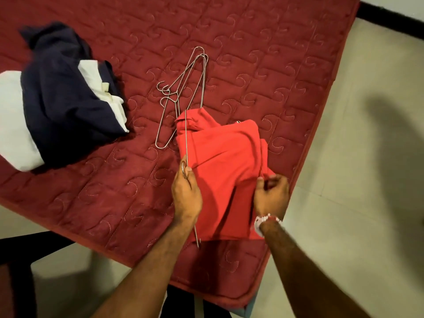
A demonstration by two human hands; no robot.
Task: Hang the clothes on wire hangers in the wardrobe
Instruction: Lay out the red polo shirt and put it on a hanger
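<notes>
Gripping one wire hanger (185, 138) in left hand (187, 193), curled tight round the wire. Long straight wire laid across the left side of a folded red shirt (224, 157), lower end jutting out past the left wrist. Pinching the shirt's right edge with right hand (271, 195), thumb and fingertips closed on the fabric. Beaded bracelet (263, 220) at that wrist. Working over a bed (263, 53) with a dark red quilted cover, shirt resting on it close to the right edge, toward the near corner. Loose pile of wire hangers (183, 88) just beyond the shirt, nearer the bed's middle, hooks pointing left, one wire end tucked under the shirt's far edge. Heap of navy and white clothes (64, 99) well apart, over by the bed's left edge, crumpled, not hung. Pale floor (344, 157) past the right edge, with a dark blurred shadow on it
</notes>
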